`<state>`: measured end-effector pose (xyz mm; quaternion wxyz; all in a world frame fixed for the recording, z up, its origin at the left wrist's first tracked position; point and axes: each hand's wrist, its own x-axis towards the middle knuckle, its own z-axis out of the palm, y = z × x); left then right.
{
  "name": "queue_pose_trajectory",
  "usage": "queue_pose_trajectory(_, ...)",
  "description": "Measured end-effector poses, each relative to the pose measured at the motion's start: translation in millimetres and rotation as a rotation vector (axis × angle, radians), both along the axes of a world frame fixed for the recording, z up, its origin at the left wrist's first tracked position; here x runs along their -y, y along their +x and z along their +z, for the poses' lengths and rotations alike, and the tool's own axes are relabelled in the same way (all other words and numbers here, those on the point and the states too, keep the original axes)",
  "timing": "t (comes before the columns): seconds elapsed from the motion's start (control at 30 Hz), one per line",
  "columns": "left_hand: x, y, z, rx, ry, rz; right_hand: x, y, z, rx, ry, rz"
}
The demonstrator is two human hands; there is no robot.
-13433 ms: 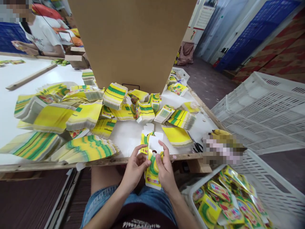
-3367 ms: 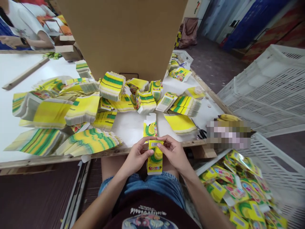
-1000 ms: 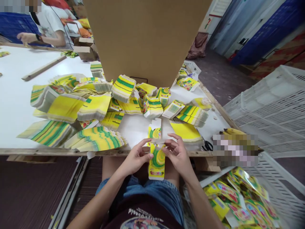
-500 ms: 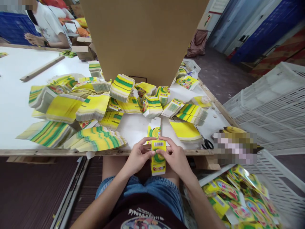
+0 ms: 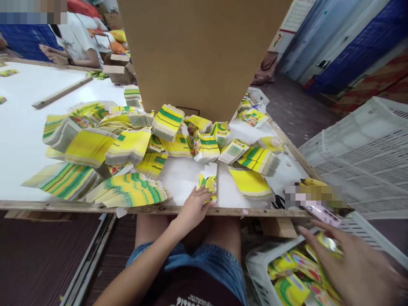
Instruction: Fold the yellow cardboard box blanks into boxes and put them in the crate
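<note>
My left hand (image 5: pixel 195 209) reaches to the table's front edge. Its fingers lie stretched out over the near end of a small yellow-and-green printed carton (image 5: pixel 210 180), a flap of which points away from me. Off to the right, my right hand (image 5: pixel 353 259) hovers over a white crate (image 5: pixel 259 272) holding several yellow cartons (image 5: pixel 295 289). Motion blurs this hand, but thumb and fingers are spread apart and nothing shows between them. Fanned stacks of flat yellow-and-green cartons (image 5: pixel 127 187) spread across the table beyond my left hand.
A tall brown cardboard box (image 5: pixel 204 55) stands behind the stacks on the white table (image 5: pixel 19 161). Black-handled scissors (image 5: pixel 279 201) and bananas (image 5: pixel 318 187) lie near the right corner. White plastic crates (image 5: pixel 360 157) rise at right. A person in a white shirt (image 5: pixel 79 38) sits across the table.
The carton with the barcode is out of both hands. My right hand has swung right, over the crate; my left has moved onto the carton on the table. The view has shifted slightly.
</note>
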<state>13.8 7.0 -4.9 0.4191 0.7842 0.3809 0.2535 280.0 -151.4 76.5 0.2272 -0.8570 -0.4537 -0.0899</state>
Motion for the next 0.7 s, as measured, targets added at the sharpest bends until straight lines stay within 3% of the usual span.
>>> queue_pose_trajectory(0.07, -4.0, -0.7, -13.0, -0.041, 0.000, -0.011, -20.5, -24.1, -14.6, -0.185, -0.046, 0.130)
queue_pose_trajectory(0.17, -2.0, -2.2, -21.5, -0.019, -0.020, -0.017, -73.1, -79.4, -53.0, -0.382, -0.095, 0.326)
queue_pose_trajectory(0.3, 1.1, -10.1, -17.5, 0.032, -0.040, -0.018, -126.0, -123.8, -91.1, -0.371, -0.097, 0.277)
queue_pose_trajectory(0.47, 0.9, -17.5, -12.4, 0.154, -0.114, -0.003, -139.2, -119.6, -104.7, -0.505, -0.059, 0.250)
queue_pose_trajectory(0.6, 2.3, -17.2, -10.2, 0.275, -0.232, 0.040, -139.3, -109.3, -108.2, -0.731, 0.024, 0.236)
queue_pose_trajectory(0.7, 2.3, -17.2, -5.4, 0.383, -0.267, 0.169, -135.3, -104.9, -102.7, -0.945, 0.112, 0.251)
